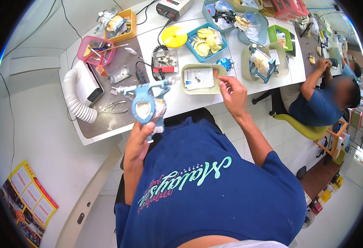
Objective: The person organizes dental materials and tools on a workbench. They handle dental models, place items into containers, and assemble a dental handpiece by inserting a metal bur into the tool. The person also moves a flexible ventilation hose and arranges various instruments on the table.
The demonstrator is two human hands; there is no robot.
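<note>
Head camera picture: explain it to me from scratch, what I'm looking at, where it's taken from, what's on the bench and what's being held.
This is one picture from a wide fisheye camera worn on a person's head, looking down, so straight edges bend near the rim. There is no machine, only two bare hands. The left hand holds up a light blue hinged metal frame with a white cast in it. The right hand reaches to a beige tray holding paper slips, its fingers at the tray's rim. On the white bench lie more trays, a yellow lid, pliers and a white ribbed hose. Another person sits at right.
</note>
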